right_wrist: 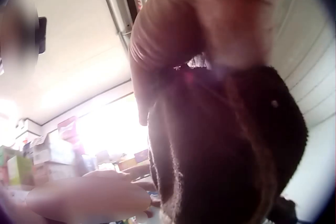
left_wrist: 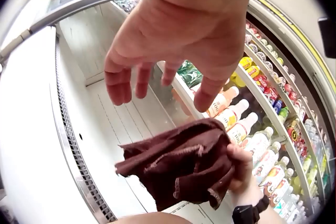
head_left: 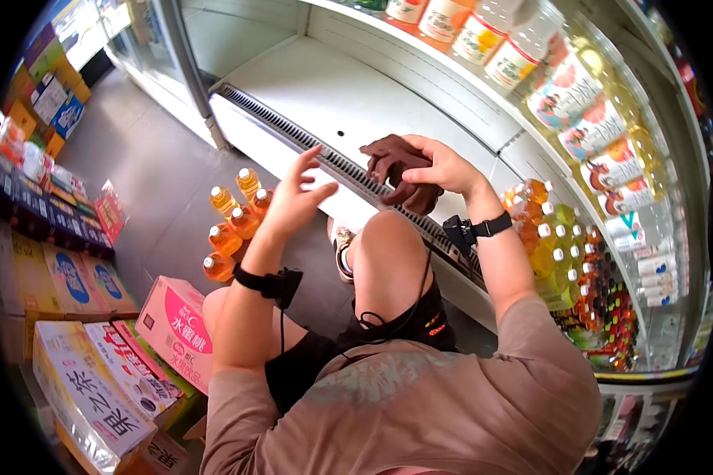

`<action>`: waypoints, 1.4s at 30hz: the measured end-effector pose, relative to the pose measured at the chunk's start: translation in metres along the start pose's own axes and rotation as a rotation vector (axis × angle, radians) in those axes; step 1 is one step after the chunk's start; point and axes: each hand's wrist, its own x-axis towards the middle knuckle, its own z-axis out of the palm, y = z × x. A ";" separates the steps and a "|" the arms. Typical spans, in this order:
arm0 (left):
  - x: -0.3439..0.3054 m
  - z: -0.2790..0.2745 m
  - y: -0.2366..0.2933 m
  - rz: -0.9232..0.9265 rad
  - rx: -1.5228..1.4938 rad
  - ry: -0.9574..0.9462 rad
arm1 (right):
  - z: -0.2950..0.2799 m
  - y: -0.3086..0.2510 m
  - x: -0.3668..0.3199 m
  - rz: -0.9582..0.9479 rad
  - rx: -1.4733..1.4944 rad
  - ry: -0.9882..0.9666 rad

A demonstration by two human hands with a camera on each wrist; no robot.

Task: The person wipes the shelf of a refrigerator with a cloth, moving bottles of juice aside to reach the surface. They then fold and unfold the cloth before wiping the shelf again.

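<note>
A crumpled dark brown cloth (head_left: 404,170) hangs from my right hand (head_left: 449,168), thumb and fingers gripping its edge, above the front edge of the white cabinet floor (head_left: 317,87). In the left wrist view the cloth (left_wrist: 178,163) spreads below my left hand (left_wrist: 176,40), with the right hand (left_wrist: 240,169) pinching its right side. My left hand (head_left: 293,198) is raised to the left of the cloth, fingers apart, holding nothing. The cloth (right_wrist: 226,145) fills much of the right wrist view under the right hand (right_wrist: 199,29).
Several orange and yellow bottles (head_left: 242,222) stand on the grey floor (head_left: 162,166) at the left. Cartons (head_left: 95,380), a pink box (head_left: 174,328) among them, are stacked lower left. Shelves of drinks (head_left: 594,119) curve along the right. A black vent grille (head_left: 293,134) runs along the cabinet's front.
</note>
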 end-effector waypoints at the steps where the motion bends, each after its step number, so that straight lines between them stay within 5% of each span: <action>1: 0.001 0.000 0.001 0.127 0.078 0.000 | 0.009 -0.004 0.011 0.025 -0.016 -0.039; 2: 0.001 -0.002 0.001 0.249 0.159 -0.001 | 0.020 -0.009 0.023 0.051 -0.031 -0.080; 8: -0.007 -0.066 -0.007 0.034 0.195 -0.017 | 0.071 -0.010 0.085 0.121 -0.075 -0.226; 12: -0.040 -0.109 -0.002 -0.114 0.058 0.108 | 0.101 0.001 0.111 0.153 -0.543 -0.093; 17: -0.063 -0.137 -0.017 -0.098 0.113 0.376 | 0.135 0.026 0.128 0.050 -0.690 -0.148; 20: -0.072 -0.141 -0.018 0.206 0.406 0.492 | 0.134 0.021 0.134 -0.020 -0.762 -0.089; 22: -0.076 -0.140 -0.011 0.255 0.382 0.524 | 0.136 -0.003 0.135 -0.100 -0.694 0.033; 24: -0.069 -0.138 -0.030 0.112 0.495 0.506 | 0.148 0.010 0.146 -0.205 -0.615 0.192; 25: -0.066 -0.135 -0.036 -0.173 0.550 0.393 | 0.144 0.049 0.155 -0.262 -0.719 0.104; 26: -0.067 -0.128 -0.037 -0.142 0.560 0.445 | 0.145 0.057 0.159 0.054 -1.039 -0.170; 29: -0.058 -0.124 -0.036 -0.008 0.566 0.642 | 0.132 0.048 0.166 0.014 -0.849 0.049; 30: -0.055 -0.127 -0.039 -0.034 0.524 0.638 | 0.134 0.030 0.164 -0.134 -0.832 0.151; 32: -0.050 -0.125 -0.046 -0.094 0.432 0.583 | 0.136 0.038 0.165 -0.138 -0.872 0.096; 33: -0.053 -0.121 -0.036 -0.077 0.426 0.650 | 0.139 0.031 0.163 0.154 -0.909 -0.041; 36: -0.063 -0.118 0.001 -0.171 0.328 0.571 | 0.134 0.007 0.160 -0.184 -0.777 0.290; 37: -0.050 -0.119 -0.029 -0.146 0.519 0.570 | 0.137 0.015 0.162 -0.316 -0.866 0.350; 40: -0.053 -0.107 -0.020 -0.058 0.557 0.749 | 0.130 0.046 0.165 -0.025 -1.021 -0.005; 42: -0.059 -0.117 -0.009 -0.038 0.524 0.776 | 0.131 0.017 0.164 -0.203 -0.733 0.276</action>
